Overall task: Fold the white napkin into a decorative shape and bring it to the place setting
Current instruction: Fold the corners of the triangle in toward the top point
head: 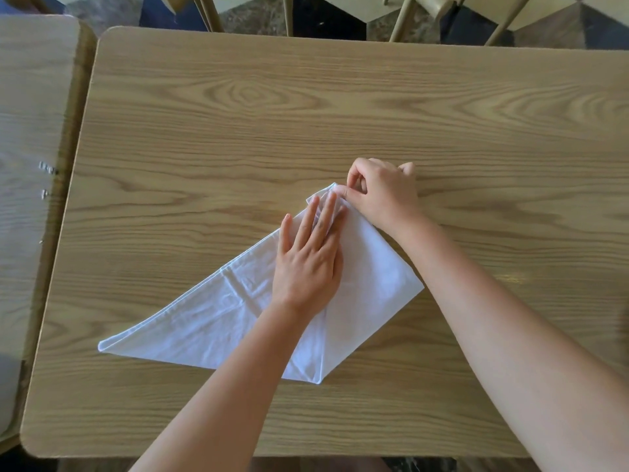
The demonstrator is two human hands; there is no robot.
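Observation:
The white napkin (211, 321) lies on the wooden table (306, 114), folded into a triangle whose right corner is turned up to the top point. My left hand (306, 264) rests flat on the middle of the cloth, fingers spread and pointing toward the tip. My right hand (381, 192) pinches the napkin's top corner between thumb and forefinger, the other fingers curled. The left point of the napkin stretches toward the table's near-left side. No place setting is in view.
A second wooden table (30, 131) stands close on the left, separated by a narrow gap. Chair legs (405, 18) show beyond the far edge of the table. Bare tabletop surrounds the napkin on the far and right sides.

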